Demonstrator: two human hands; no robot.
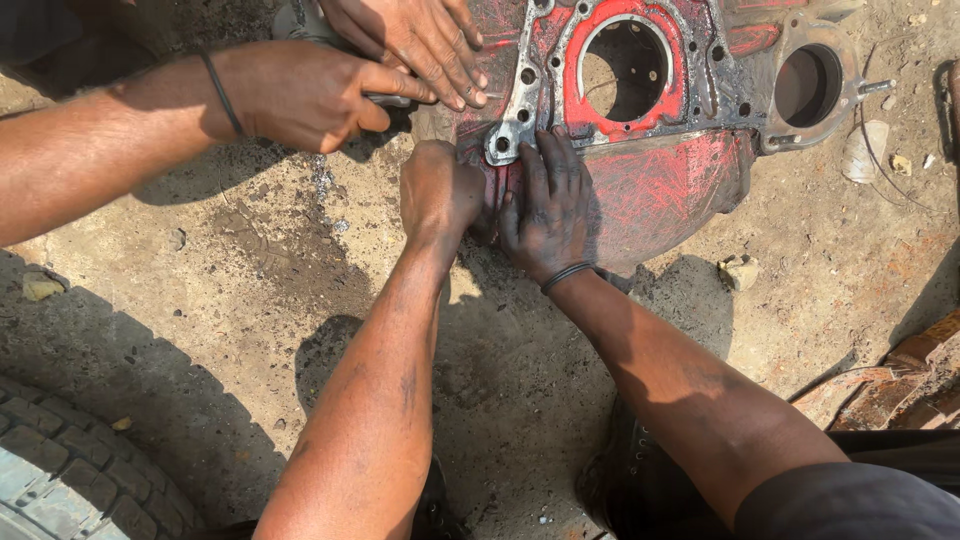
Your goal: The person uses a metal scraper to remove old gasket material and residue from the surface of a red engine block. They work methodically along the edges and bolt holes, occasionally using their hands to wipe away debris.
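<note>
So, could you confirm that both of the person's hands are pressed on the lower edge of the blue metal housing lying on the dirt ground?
Not quite: the head view shows the metal housing painted red, not blue. The rest holds: the left hand and right hand both press on its lower edge, and it lies on the dirt ground.

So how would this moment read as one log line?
left hand: fist on red housing | right hand: flat beside grey plate | co-worker's hands: press above
</note>
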